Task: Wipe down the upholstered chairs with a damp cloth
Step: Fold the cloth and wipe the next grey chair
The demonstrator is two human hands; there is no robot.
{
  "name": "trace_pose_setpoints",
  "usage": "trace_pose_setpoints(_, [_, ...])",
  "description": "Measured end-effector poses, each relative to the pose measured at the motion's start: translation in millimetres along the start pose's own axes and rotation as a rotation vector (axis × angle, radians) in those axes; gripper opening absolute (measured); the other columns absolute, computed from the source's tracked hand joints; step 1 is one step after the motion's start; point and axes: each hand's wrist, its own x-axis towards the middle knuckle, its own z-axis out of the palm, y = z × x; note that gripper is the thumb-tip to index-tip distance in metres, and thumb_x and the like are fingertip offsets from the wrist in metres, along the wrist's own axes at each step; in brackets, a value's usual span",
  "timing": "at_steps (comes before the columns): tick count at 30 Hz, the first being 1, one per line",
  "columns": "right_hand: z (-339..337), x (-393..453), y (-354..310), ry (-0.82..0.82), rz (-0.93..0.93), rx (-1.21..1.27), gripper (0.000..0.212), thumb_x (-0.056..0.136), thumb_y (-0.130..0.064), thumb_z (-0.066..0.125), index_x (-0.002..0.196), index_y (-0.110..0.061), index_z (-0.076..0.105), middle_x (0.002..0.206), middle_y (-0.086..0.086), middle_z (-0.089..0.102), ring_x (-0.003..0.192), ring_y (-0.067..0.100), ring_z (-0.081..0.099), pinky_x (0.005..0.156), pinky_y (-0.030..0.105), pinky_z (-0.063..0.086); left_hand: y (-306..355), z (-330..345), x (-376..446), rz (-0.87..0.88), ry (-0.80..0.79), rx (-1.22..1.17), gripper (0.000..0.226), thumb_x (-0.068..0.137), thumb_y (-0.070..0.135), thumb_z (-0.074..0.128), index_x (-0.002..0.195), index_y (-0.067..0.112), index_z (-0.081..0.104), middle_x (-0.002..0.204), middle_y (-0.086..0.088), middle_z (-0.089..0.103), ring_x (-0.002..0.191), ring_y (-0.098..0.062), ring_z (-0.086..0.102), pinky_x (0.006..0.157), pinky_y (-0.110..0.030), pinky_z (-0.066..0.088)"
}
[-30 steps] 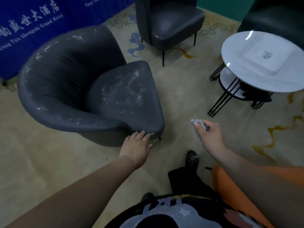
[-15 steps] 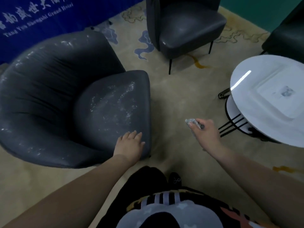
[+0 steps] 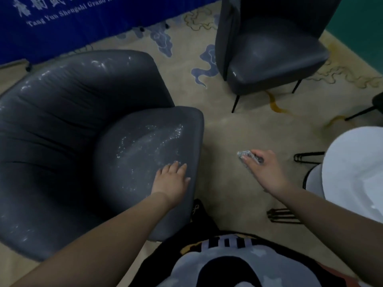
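Observation:
A dark grey tub armchair [image 3: 62,129] fills the left of the view; its seat cushion [image 3: 145,146] carries wet, glistening streaks. My left hand [image 3: 171,182] lies flat on the front right part of that cushion, fingers straight. To the right, over the carpet, my right hand [image 3: 263,168] grips a small bunched grey cloth [image 3: 245,155] that sticks out past the fingertips. The cloth is clear of the armchair. A second dark grey chair [image 3: 273,56] on thin black legs stands at the back.
A white round table [image 3: 356,170] on black wire legs sits close at the right edge. A blue banner [image 3: 72,21] with white lettering runs along the back left. The floor is beige patterned carpet [image 3: 223,129]. A green wall shows at the top right.
I have stepped closer, so the armchair now lies nearer and lower in view. My left hand slid from the cushion's front rim onto its top. My right hand still grips the cloth.

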Motion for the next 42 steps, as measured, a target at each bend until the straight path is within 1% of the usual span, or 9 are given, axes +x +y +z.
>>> trace_pose_setpoints(5, [12.1, 69.2, -29.4, -0.039, 0.014, -0.068, 0.028, 0.083, -0.051, 0.062, 0.091, -0.026, 0.070, 0.083, 0.004, 0.061, 0.070, 0.003, 0.055, 0.060, 0.008, 0.033, -15.9, -31.9, 32.6, -0.050, 0.030, -0.054, 0.054, 0.101, 0.044, 0.028, 0.151, 0.025, 0.021, 0.158, -0.003, 0.021, 0.143, -0.025, 0.020, 0.116, -0.043, 0.018])
trace_pose_setpoints(9, [37.3, 119.0, -55.8, -0.161, -0.073, -0.079, 0.039, 0.080, -0.058, 0.061, 0.094, -0.025, 0.073, 0.082, 0.001, 0.066, 0.078, 0.012, 0.062, 0.070, 0.026, 0.047, -46.0, -35.5, 40.1, -0.188, 0.047, -0.121, 0.054, 0.100, 0.042, 0.029, 0.151, 0.024, 0.020, 0.157, -0.002, 0.023, 0.142, -0.025, 0.021, 0.116, -0.041, 0.019])
trace_pose_setpoints(12, [61.9, 157.3, -84.2, -0.259, -0.146, -0.112, 0.024, 0.084, -0.043, 0.068, 0.098, -0.026, 0.074, 0.086, 0.003, 0.061, 0.082, 0.010, 0.056, 0.069, 0.017, 0.035, -60.7, -28.4, 40.1, -0.318, 0.041, -0.156, 0.055, 0.100, 0.041, 0.030, 0.151, 0.023, 0.019, 0.157, -0.003, 0.022, 0.142, -0.026, 0.021, 0.116, -0.041, 0.019])
trace_pose_setpoints(16, [103.1, 204.6, -116.7, -0.440, -0.298, -0.157, 0.024, 0.084, -0.036, 0.071, 0.103, -0.021, 0.074, 0.092, 0.007, 0.061, 0.083, 0.009, 0.055, 0.068, 0.006, 0.032, -69.5, -16.2, 37.8, -0.515, 0.060, -0.222, 0.055, 0.100, 0.041, 0.031, 0.151, 0.023, 0.020, 0.157, -0.004, 0.022, 0.142, -0.026, 0.022, 0.114, -0.041, 0.020])
trace_pose_setpoints(23, [156.2, 257.1, -175.0, -0.779, -0.536, -0.239, 0.023, 0.084, -0.037, 0.070, 0.104, -0.025, 0.072, 0.096, 0.003, 0.052, 0.085, 0.011, 0.055, 0.079, 0.020, 0.037, -46.0, 2.6, 30.2, -0.928, 0.050, -0.373, 0.055, 0.100, 0.042, 0.031, 0.151, 0.024, 0.019, 0.158, -0.003, 0.019, 0.142, -0.026, 0.021, 0.115, -0.042, 0.019])
trace_pose_setpoints(27, [181.5, 262.6, -185.2, -0.968, -0.626, -0.294, 0.028, 0.086, -0.038, 0.068, 0.110, -0.023, 0.069, 0.099, -0.001, 0.049, 0.083, 0.004, 0.052, 0.082, 0.020, 0.040, -23.6, 16.2, 28.3, -1.194, 0.107, -0.547, 0.055, 0.099, 0.041, 0.032, 0.150, 0.023, 0.023, 0.158, -0.002, 0.021, 0.142, -0.026, 0.021, 0.114, -0.041, 0.020])
trace_pose_setpoints(32, [210.6, 242.6, -182.5, -1.149, -0.697, -0.374, 0.028, 0.089, -0.040, 0.065, 0.112, -0.025, 0.067, 0.100, -0.004, 0.047, 0.081, -0.003, 0.050, 0.065, 0.002, 0.034, 12.5, 41.4, 11.5, -1.429, 0.108, -0.713, 0.058, 0.098, 0.040, 0.039, 0.151, 0.023, 0.022, 0.158, -0.002, 0.019, 0.142, -0.028, 0.022, 0.113, -0.040, 0.023])
trace_pose_setpoints(38, [233.2, 214.2, -169.4, -1.219, -0.729, -0.395, 0.032, 0.090, -0.038, 0.064, 0.117, -0.022, 0.065, 0.105, -0.001, 0.048, 0.080, -0.004, 0.048, 0.069, 0.011, 0.034, 37.1, 74.2, -6.1, -1.584, 0.117, -0.856, 0.060, 0.098, 0.040, 0.040, 0.151, 0.023, 0.020, 0.158, -0.003, 0.018, 0.140, -0.028, 0.025, 0.109, -0.039, 0.028])
trace_pose_setpoints(42, [251.3, 201.8, -157.1, -1.239, -0.746, -0.388, 0.033, 0.089, -0.039, 0.064, 0.117, -0.023, 0.065, 0.107, -0.002, 0.050, 0.084, -0.007, 0.048, 0.067, 0.001, 0.032, 49.0, 102.3, 0.7, -1.656, 0.148, -0.976, 0.064, 0.096, 0.045, 0.044, 0.151, 0.025, 0.019, 0.158, -0.002, 0.018, 0.139, -0.028, 0.026, 0.109, -0.040, 0.030])
